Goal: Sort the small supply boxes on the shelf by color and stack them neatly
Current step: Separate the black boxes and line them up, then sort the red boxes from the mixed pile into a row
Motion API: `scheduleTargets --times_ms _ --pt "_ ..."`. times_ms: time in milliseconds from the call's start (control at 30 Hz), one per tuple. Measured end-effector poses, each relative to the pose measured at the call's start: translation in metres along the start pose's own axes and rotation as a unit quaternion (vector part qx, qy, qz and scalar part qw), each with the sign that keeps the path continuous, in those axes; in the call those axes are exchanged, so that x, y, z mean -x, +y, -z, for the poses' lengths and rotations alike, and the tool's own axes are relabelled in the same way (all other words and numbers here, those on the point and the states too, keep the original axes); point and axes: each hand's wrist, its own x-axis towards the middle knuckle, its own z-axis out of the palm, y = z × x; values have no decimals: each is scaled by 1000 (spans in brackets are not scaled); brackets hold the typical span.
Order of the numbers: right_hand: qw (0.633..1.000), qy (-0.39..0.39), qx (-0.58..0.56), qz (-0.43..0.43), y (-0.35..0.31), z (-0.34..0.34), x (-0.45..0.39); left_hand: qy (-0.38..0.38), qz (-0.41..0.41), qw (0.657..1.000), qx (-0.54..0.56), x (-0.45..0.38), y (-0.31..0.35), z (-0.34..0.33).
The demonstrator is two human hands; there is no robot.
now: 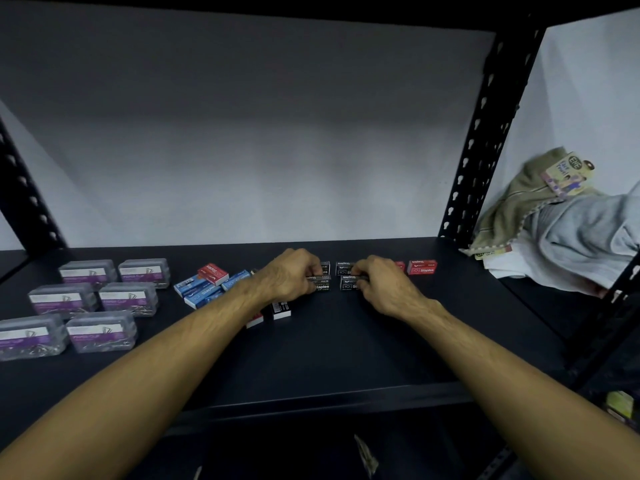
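Observation:
Small staple boxes lie on the dark shelf [346,341]. My left hand [289,275] grips a black staple box [322,287] in the left black pile. My right hand [384,284] grips a black staple box [347,284] in the right black pile, with another black box [343,268] behind it. Red staple boxes [422,267] sit at the far right. Several blue boxes [202,291] lie left of my left arm with one red box [213,273] on them. Two more boxes [281,310] stand under my left wrist.
Several clear paper-clip boxes [93,299] with purple labels fill the shelf's left side. A black upright post [481,133] stands at the right. Beyond it lie folded towels [571,226]. The shelf's front edge [329,400] runs below my forearms.

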Motion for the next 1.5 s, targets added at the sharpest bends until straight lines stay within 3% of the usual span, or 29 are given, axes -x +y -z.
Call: scheduleTargets --times_ms 833,1167,1500 --pt "999 -6 39 12 -7 8 -2 26 5 999 29 11 -11 12" --pt "996 66 51 31 -53 23 -22 69 45 996 34 46 -53 70" --pt "992 -12 56 114 -116 -14 -64 45 77 996 -15 66 -92 91"
